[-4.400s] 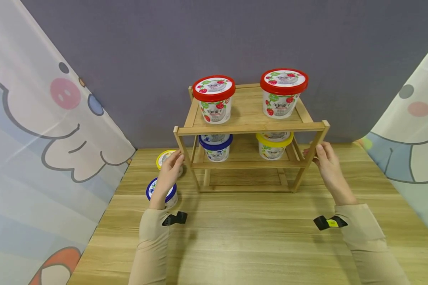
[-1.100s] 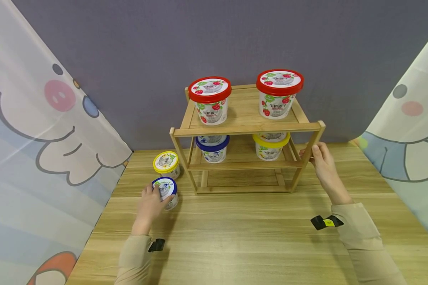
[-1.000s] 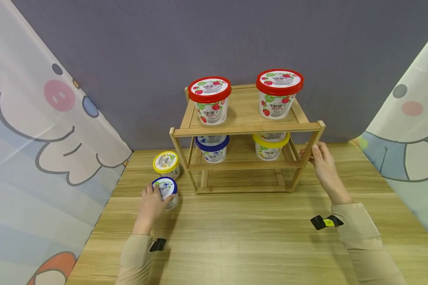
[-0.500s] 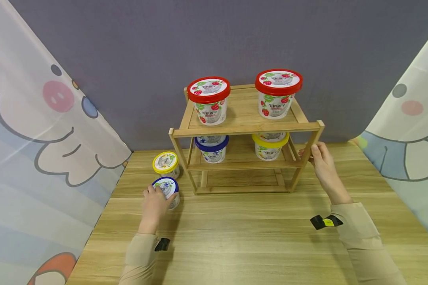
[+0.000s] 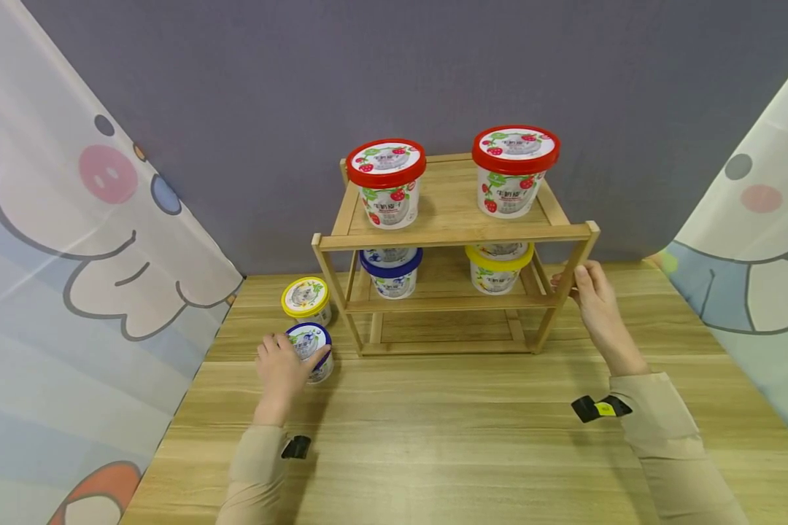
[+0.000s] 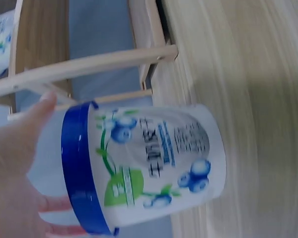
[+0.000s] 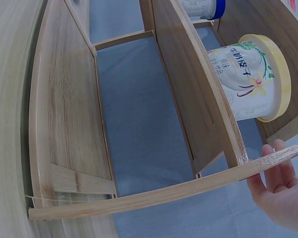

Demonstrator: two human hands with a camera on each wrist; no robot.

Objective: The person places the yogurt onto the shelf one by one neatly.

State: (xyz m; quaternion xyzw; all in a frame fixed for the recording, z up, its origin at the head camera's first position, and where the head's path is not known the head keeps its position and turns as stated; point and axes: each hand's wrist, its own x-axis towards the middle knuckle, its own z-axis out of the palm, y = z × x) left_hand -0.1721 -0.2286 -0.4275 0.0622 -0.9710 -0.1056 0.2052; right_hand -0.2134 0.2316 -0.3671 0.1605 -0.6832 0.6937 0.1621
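My left hand (image 5: 281,370) grips the blue-lidded tub (image 5: 319,373) from its left side, thumb toward the front right of the lid and fingers on the far left. Blueberries are printed on this upright white tub, which stands on the wooden table left of the rack. In the left wrist view its blue lid (image 6: 81,168) hides parts of the fingers. My right hand (image 5: 594,302) holds the right front post of the wooden rack (image 5: 460,235); in the right wrist view the fingers (image 7: 273,178) curl about that post, beside the middle shelf.
Two red-lidded tubs, left (image 5: 389,200) and right (image 5: 508,189), stand on the top shelf. Below them are a blue-lidded tub (image 5: 395,283) and a yellow-lidded tub (image 5: 494,281). Another yellow-lidded tub (image 5: 305,297) stands behind the gripped one. A grey wall (image 5: 289,109) rises behind.
My left hand has left the rack's left post and gone down to the blue-lidded tub, which has since shifted slightly right. The right hand stays on its post.
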